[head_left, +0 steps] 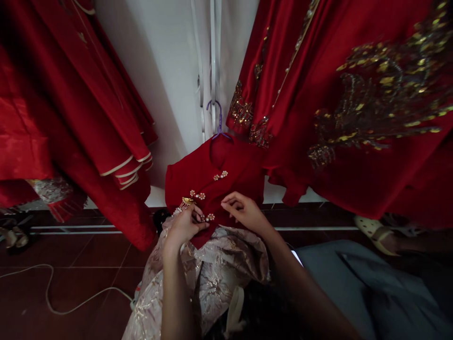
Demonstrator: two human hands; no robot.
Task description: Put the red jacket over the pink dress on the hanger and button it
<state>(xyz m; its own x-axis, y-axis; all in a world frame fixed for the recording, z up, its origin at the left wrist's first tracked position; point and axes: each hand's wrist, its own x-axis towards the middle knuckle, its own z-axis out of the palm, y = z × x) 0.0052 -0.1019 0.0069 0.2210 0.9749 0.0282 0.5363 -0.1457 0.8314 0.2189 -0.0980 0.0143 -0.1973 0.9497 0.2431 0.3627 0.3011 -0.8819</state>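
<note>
A red sleeveless top (191,170) hangs from a purple hanger (220,120), its front decorated with pearl flower ornaments (197,194). At the top's lower left, my left hand (184,227) is closed on the edge of the cloth, beside the lowest pearl ornament (208,217). A gold ornament with a beaded fringe (188,201) sits just above those fingers. My right hand (244,211) hovers over the right side of the top, thumb and forefinger pinched. Whatever is between them, if anything, is too small to make out. Pale shiny patterned fabric (215,269) is bunched below both hands.
Red garments (102,104) hang on the left, and a red gown with gold sequins (382,94) on the right. A white cable (53,307) crosses the dark tiled floor. Near a grey-blue cloth (339,269) is a person's foot in a pale clog (375,231).
</note>
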